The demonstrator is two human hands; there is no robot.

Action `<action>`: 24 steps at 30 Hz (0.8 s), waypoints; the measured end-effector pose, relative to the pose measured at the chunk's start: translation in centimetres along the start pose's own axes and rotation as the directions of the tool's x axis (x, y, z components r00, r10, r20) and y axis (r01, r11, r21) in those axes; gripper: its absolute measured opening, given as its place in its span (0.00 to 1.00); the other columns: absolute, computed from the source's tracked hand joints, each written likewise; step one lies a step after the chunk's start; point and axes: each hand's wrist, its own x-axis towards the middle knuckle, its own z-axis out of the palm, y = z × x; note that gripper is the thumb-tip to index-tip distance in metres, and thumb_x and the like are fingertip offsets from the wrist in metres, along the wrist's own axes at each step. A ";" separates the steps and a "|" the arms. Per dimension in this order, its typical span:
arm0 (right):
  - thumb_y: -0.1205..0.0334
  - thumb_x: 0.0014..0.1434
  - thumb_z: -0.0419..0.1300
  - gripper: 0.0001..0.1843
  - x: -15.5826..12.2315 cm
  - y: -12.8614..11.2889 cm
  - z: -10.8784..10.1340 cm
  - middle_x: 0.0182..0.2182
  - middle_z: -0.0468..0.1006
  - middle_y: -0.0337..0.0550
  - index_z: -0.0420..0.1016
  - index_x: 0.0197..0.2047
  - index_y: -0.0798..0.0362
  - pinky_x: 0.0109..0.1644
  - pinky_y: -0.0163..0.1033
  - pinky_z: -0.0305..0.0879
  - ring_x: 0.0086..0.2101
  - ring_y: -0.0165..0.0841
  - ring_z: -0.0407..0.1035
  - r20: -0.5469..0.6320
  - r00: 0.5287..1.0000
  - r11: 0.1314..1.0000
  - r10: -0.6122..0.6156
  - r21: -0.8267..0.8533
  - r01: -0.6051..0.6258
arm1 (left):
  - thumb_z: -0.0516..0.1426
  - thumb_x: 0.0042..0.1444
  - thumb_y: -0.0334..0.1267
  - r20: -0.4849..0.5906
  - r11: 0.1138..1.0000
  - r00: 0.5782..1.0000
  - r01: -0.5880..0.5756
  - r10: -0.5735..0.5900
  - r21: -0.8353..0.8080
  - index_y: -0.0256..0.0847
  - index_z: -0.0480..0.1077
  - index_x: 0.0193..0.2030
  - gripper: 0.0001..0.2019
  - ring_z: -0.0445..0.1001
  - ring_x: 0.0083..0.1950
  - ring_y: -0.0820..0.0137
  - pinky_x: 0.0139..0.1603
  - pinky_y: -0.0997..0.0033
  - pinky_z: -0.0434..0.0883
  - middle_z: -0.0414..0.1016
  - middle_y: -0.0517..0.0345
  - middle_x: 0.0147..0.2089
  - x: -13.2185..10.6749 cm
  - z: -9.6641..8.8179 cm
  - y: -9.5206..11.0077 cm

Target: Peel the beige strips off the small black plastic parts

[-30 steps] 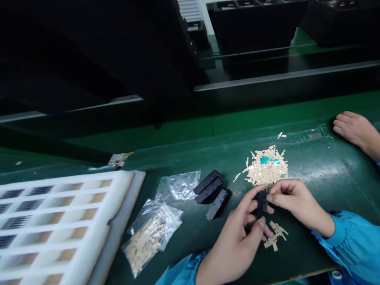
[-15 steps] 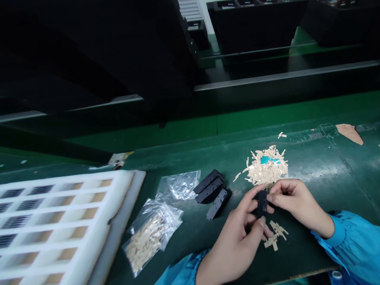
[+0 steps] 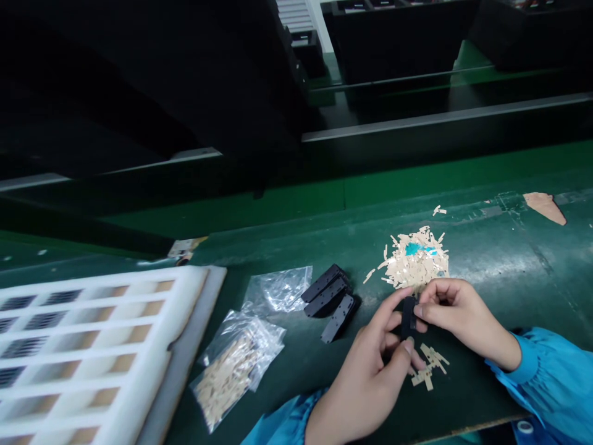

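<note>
A black strip [image 3: 408, 316] is pinched upright between the fingertips of the left hand [image 3: 364, 386] and the right hand [image 3: 463, 315], above a green bench [image 3: 500, 371]. A slip of the grip could send it into the loose slivers, and a careless brush of either hand could scatter them. Three black plates [image 3: 331, 301] are laid to the strip's left. One uncountable heap of beige slivers [image 3: 414, 259] is piled just beyond it, and one small beige cluster [image 3: 428, 368] lies just below it. Two clear plastic bags [image 3: 248, 334] and one white foam tray [image 3: 197, 290] are placed farther left.
</note>
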 end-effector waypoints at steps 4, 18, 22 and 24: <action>0.55 0.54 0.74 0.15 0.0 -0.1 0.1 0.22 0.79 0.38 0.75 0.28 0.52 0.32 0.36 0.64 0.25 0.30 0.71 -0.010 1.000 1.000 0.005 0.007 -0.005 | 0.54 0.68 0.32 0.002 1.000 1.000 -0.002 0.002 -0.003 0.52 0.54 0.75 0.30 0.82 0.38 0.66 0.42 0.63 0.80 0.75 0.50 0.49 0.1 0.0 0.2; 0.57 0.57 0.72 0.12 -0.2 -0.1 0.0 0.23 0.80 0.39 0.76 0.29 0.53 0.33 0.35 0.65 0.26 0.29 0.71 -0.003 1.000 1.000 -0.014 -0.028 0.014 | 0.53 0.67 0.31 0.003 1.000 1.000 0.003 -0.003 0.007 0.53 0.53 0.75 0.31 0.82 0.37 0.67 0.41 0.65 0.79 0.74 0.52 0.48 0.0 0.0 0.0; 0.57 0.57 0.72 0.13 -0.1 0.2 0.3 0.23 0.78 0.38 0.74 0.30 0.53 0.33 0.36 0.63 0.26 0.30 0.70 -0.008 1.000 0.999 -0.027 -0.042 0.027 | 0.53 0.67 0.31 -0.005 1.000 1.000 0.003 -0.003 0.014 0.52 0.53 0.75 0.31 0.83 0.37 0.66 0.42 0.64 0.80 0.75 0.52 0.46 -0.2 -0.1 0.0; 0.57 0.54 0.73 0.13 0.0 0.3 0.5 0.21 0.72 0.33 0.74 0.32 0.52 0.31 0.36 0.61 0.25 0.29 0.67 -0.027 0.999 0.997 -0.042 -0.058 0.041 | 0.53 0.67 0.31 -0.010 1.000 1.000 -0.001 0.001 0.021 0.52 0.52 0.75 0.31 0.83 0.38 0.66 0.41 0.64 0.80 0.76 0.52 0.47 -0.5 -0.1 0.1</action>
